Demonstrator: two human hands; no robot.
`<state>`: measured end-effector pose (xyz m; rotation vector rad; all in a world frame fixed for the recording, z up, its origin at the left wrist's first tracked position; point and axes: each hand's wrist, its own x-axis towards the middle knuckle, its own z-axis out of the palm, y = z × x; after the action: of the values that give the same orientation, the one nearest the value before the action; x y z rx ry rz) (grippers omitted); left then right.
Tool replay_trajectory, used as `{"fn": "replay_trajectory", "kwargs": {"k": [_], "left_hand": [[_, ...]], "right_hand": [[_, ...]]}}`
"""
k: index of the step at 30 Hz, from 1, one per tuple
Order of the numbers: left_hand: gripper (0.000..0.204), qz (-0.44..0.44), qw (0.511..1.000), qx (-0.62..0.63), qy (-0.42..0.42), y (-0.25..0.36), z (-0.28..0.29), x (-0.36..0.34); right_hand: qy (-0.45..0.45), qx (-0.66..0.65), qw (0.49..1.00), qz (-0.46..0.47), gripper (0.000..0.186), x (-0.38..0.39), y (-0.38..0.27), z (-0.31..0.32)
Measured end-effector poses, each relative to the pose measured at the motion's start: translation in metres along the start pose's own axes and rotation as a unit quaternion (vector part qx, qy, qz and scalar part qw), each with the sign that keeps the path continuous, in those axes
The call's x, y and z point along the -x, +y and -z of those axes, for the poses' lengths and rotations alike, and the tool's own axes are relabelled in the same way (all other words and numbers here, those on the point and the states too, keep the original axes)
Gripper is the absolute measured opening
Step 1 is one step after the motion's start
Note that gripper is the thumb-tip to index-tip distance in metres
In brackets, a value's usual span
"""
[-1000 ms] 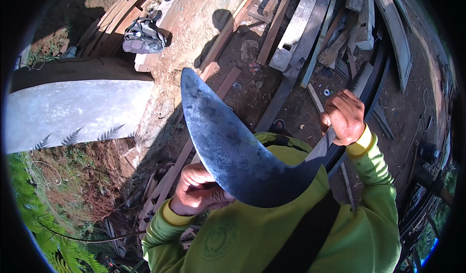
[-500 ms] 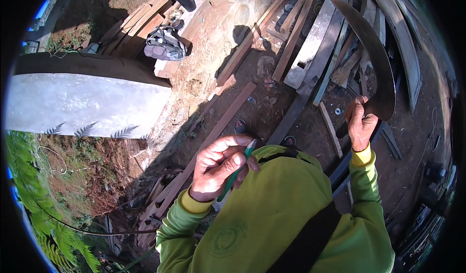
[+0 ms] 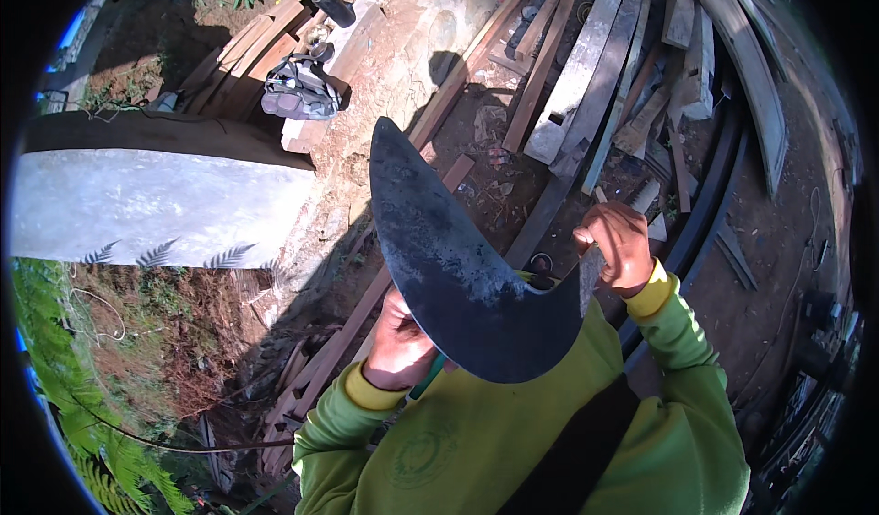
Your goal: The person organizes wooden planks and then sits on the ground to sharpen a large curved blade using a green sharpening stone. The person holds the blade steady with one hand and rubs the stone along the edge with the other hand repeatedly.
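Observation:
A broad, crescent-shaped machete (image 3: 476,304) with a dark, mottled blade lies across the view in front of my chest. Its base is gripped by my right hand (image 3: 620,248), with the fingers closed round it. The blade's tip points up and to the left. Behind the blade, my left hand (image 3: 396,350) is partly covered. A green pencil (image 3: 428,377) pokes out below that hand, held in its closed fingers. The pencil's tip is hidden by the blade, so I cannot tell whether the two touch.
Long wooden boards (image 3: 579,80) and beams lie on the dirt ahead and to the right. A grey backpack (image 3: 300,89) and a dark bottle (image 3: 331,4) rest on planks at the far left. A pale slab (image 3: 165,199) stands at the left, above fern leaves (image 3: 73,378).
My right hand has swung the machete from the right side leftward and down, bringing the blade over my left hand. The pencil, fully visible before, is now mostly covered.

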<state>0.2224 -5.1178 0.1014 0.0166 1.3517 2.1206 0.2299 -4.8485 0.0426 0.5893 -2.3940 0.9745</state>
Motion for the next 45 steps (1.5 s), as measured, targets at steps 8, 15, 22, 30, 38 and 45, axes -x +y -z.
{"fn": "replay_trajectory", "kwargs": {"k": [8,15,22,30,38,45], "left_hand": [[0.027,0.003,0.975,-0.173,-0.139,0.006,0.008,0.004],[0.030,0.100,0.983,-0.091,-0.126,0.011,0.005,0.016],[0.028,0.085,0.985,-0.044,-0.142,0.013,0.004,0.018],[0.052,0.111,0.969,0.049,-0.214,-0.003,0.020,0.021],[0.066,0.150,0.944,0.195,-0.219,-0.007,0.023,0.030],[0.063,0.149,0.937,0.220,-0.224,-0.013,0.028,0.031]], "right_hand": [[-0.038,0.070,0.988,0.134,0.016,-0.018,-0.013,0.015],[-0.038,0.068,0.988,0.135,0.016,-0.018,-0.016,0.018],[-0.047,0.058,0.988,0.137,0.017,-0.018,-0.018,0.019],[-0.055,0.053,0.985,0.157,0.019,-0.021,-0.018,0.020],[-0.039,0.088,0.977,0.190,0.023,-0.029,-0.018,0.025],[-0.062,0.117,0.968,0.214,0.032,-0.040,-0.023,0.033]]}}
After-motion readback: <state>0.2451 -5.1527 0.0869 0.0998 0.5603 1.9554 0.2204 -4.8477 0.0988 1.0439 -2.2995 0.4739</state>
